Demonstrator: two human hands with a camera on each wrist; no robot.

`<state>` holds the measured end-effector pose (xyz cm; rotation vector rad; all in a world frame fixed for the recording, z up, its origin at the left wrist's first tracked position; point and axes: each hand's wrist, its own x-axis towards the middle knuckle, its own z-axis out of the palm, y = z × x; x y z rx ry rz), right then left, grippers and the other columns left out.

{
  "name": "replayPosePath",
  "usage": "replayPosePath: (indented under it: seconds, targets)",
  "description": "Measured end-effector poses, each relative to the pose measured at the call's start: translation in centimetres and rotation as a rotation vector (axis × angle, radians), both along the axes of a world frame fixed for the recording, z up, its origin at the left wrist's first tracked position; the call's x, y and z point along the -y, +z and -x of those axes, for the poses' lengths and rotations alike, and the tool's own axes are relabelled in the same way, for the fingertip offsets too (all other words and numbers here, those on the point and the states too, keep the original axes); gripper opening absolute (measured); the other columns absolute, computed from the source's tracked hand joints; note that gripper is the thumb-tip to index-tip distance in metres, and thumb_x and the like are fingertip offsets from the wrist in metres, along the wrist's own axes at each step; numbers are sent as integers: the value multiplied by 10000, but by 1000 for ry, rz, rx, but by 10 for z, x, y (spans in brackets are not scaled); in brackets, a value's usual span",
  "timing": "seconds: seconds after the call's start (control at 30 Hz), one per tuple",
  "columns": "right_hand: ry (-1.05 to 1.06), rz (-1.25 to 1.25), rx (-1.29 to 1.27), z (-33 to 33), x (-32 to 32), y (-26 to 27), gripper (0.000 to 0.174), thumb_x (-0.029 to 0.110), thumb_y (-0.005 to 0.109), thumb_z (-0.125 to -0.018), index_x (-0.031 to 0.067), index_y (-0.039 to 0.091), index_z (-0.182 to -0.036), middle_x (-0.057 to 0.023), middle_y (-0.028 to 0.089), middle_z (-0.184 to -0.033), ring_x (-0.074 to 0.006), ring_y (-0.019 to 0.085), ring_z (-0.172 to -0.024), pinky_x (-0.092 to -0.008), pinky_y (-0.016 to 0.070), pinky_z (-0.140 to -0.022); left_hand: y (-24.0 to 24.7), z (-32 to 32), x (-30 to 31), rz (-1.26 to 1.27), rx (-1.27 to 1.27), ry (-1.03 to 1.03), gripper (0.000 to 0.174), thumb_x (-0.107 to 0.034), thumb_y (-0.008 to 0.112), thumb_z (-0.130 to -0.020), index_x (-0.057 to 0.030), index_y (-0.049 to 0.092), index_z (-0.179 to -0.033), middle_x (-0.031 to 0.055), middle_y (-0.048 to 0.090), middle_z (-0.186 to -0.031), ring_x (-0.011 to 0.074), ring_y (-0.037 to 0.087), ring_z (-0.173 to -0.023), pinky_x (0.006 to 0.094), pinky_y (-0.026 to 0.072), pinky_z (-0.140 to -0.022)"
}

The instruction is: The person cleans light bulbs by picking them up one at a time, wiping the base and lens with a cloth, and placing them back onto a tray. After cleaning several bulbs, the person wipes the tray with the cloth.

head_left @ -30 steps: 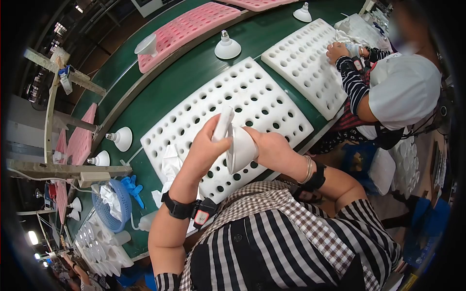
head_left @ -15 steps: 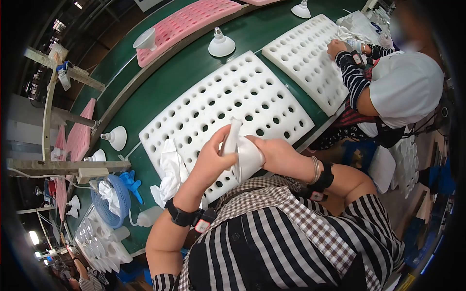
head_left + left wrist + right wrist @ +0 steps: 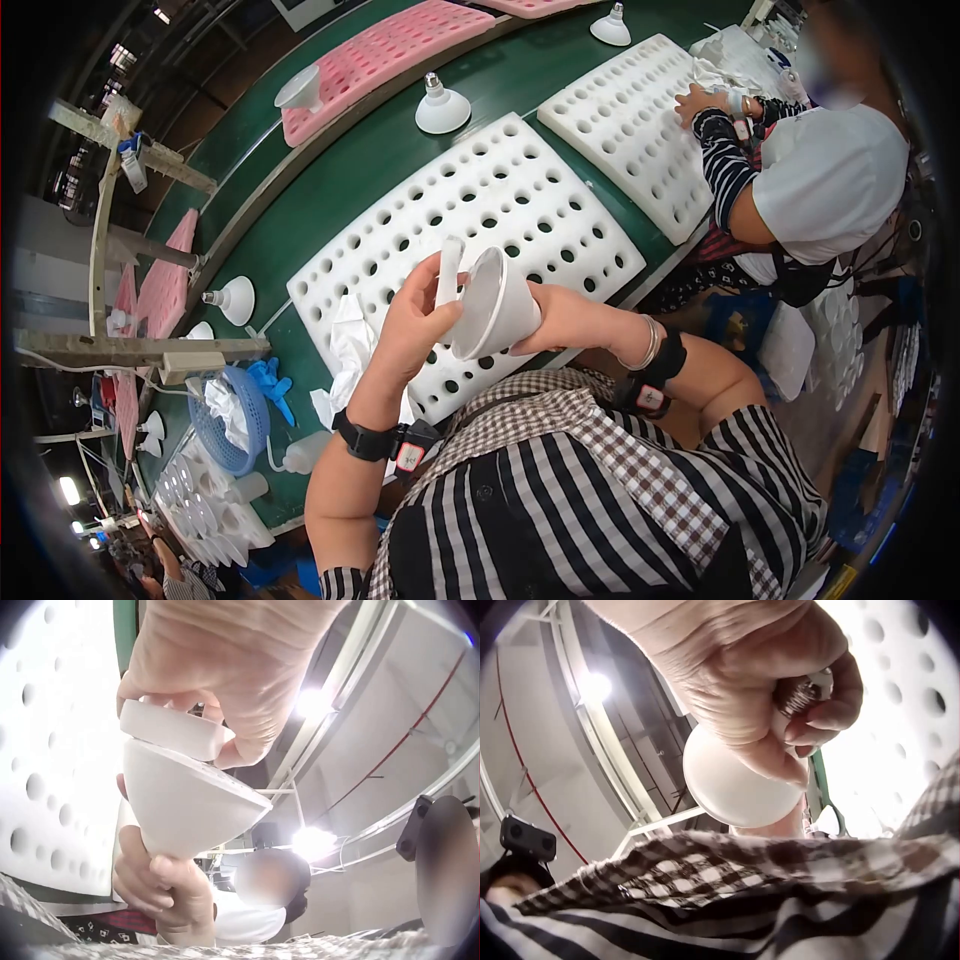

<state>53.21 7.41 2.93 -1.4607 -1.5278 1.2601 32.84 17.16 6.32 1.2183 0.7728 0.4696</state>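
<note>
My right hand [image 3: 565, 322] grips a white reflector lamp bulb [image 3: 518, 312]; in the right wrist view its fingers curl round the neck by the metal screw base [image 3: 799, 696]. The bulb's wide round face is tipped toward my left hand [image 3: 410, 320]. That hand pinches a thick, flat white piece [image 3: 172, 729] between thumb and fingers, close over the bulb's face in the left wrist view. Its exact kind I cannot tell. Below both hands lies a white foam board [image 3: 452, 215] full of round holes. Crumpled white cloth [image 3: 350, 345] lies on its near left corner.
More bulbs [image 3: 443, 110] stand on the green table [image 3: 380, 150]. A second foam board [image 3: 620, 120] lies at right, where another person [image 3: 840, 190] works. Pink foam trays [image 3: 390, 50] stand behind. At left are a blue basket [image 3: 262, 425], blue glove [image 3: 270, 388] and bottle [image 3: 305, 455].
The bulb has turned so that its round face shows more to the head camera. The flat white piece has moved slightly left, away from the face. The bulb on the table has shifted left.
</note>
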Motion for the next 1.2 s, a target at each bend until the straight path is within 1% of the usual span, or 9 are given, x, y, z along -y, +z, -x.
replayPosePath:
  seconds: [0.07,0.2,0.27,0.4,0.47,0.67,0.8,1.13,1.2]
  targets:
    - [48,507,-233,-4,-6,26,741,183,802,-632,-32,472,-1259,-118,686,-940,-272,673,-847,-372,518,-755,3,2,0,-17,24,-1,620,-45,564,-792,26,397,-1384,118,529,-1277,215,485,-1244,351,351,-1058]
    - [18,477,-118,0,-8,24,668,182,811,-663,-3,498,-1222,-100,663,-965,-213,660,-824,-325,520,-738,-3,5,4,-20,25,-76,602,-68,579,-813,4,409,-1386,108,527,-1275,199,509,-1199,335,387,-1023]
    - [-130,-159,391,7,-4,-2,669,172,804,-678,-8,472,-1229,-90,638,-903,-142,612,-642,-270,502,-579,-6,4,8,-1,-8,-108,597,-75,585,-820,-3,412,-1387,107,525,-1277,192,516,-1184,327,396,-1012]
    - [-68,-275,316,6,-8,-21,660,163,786,-691,-11,450,-1231,-73,613,-840,-83,528,-527,-223,434,-461,-10,6,6,-14,1,-63,587,-68,595,-827,-4,416,-1383,104,535,-1270,180,522,-1169,322,406,-1004]
    - [-14,444,-177,1,-11,6,643,144,770,-689,-15,449,-1223,-69,608,-808,-91,518,-507,-231,417,-441,-9,7,6,-35,13,-70,582,-57,591,-828,-3,418,-1381,102,540,-1262,179,524,-1168,323,407,-1003]
    - [-4,547,-281,0,-12,7,592,149,780,-650,-33,485,-1129,-42,568,-675,-96,486,-464,-244,400,-411,-3,11,9,-4,-14,-105,561,-42,584,-822,-8,437,-1362,96,547,-1252,179,528,-1159,322,411,-999]
    - [15,530,-196,0,-9,1,581,139,770,-652,-30,488,-1132,-36,569,-680,-89,475,-456,-239,383,-399,-1,12,10,40,-48,-140,562,-62,616,-799,-11,459,-1336,82,554,-1228,158,541,-1116,303,429,-968]
    - [121,689,-404,-3,-1,5,528,108,739,-685,-5,531,-1157,-4,545,-670,-56,433,-446,-205,336,-403,-10,19,13,84,-25,-228,595,-89,651,-771,-31,469,-1334,41,547,-1214,113,540,-1066,260,449,-891]
    - [124,702,-441,-2,4,6,514,104,737,-691,-3,536,-1152,-3,544,-667,-55,430,-444,-202,330,-402,-9,20,15,106,-28,-239,612,-108,669,-757,-38,476,-1334,48,542,-1252,135,522,-1126,280,415,-951]
